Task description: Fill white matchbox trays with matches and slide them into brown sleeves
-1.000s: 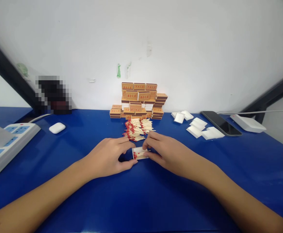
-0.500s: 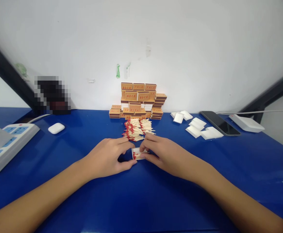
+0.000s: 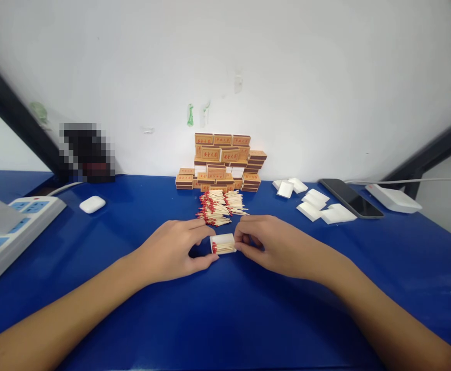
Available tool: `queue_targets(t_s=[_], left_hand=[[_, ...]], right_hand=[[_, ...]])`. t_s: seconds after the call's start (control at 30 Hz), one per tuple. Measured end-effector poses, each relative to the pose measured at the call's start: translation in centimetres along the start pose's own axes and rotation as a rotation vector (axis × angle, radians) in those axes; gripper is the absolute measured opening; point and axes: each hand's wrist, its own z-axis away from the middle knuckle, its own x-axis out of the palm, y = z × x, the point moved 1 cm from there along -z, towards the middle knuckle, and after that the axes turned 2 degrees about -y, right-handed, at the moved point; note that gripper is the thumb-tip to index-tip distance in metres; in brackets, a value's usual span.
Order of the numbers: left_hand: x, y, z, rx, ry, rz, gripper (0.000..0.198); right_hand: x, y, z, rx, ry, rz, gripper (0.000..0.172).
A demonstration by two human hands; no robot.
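Observation:
A small white matchbox tray (image 3: 225, 238) lies on the blue table, with several red-tipped matches (image 3: 224, 248) along its near side. My left hand (image 3: 179, 250) grips the tray's left end between thumb and forefinger. At the tray's right end is my right hand (image 3: 266, 242), its fingers closed and the tips against that edge; whatever they may pinch is hidden. Just behind the tray lies a heap of loose matches (image 3: 221, 207), most heads pointing left.
Stacked matchboxes (image 3: 219, 154) stand against the wall behind the heap. To the right are several white trays (image 3: 310, 206), a phone (image 3: 349, 198) and a white device (image 3: 393, 198) with a cable. A white earbud case (image 3: 93, 204) and a power strip (image 3: 24, 219) sit on the left.
My right hand has drawn back to the right from over the tray, uncovering the matches inside. My left hand keeps its grip on the left end.

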Motion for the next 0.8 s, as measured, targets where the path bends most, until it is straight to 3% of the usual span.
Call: queue_targets(t_s=[0.2, 0.43, 0.8], left_hand=[[0.1, 0.0, 0.0, 0.010, 0.010, -0.001, 0.028], [0.0, 0.1, 0.2, 0.024, 0.036, 0.003, 0.023], [0.0, 0.2, 0.2, 0.027, 0.025, 0.006, 0.025]], right_hand=[[0.1, -0.1, -0.2, -0.023, 0.060, -0.030, 0.010], [1.1, -0.4, -0.6, -0.031, 0.019, -0.031, 0.011], [1.8, -0.2, -0.7, -0.060, 0.116, -0.016, 0.011]])
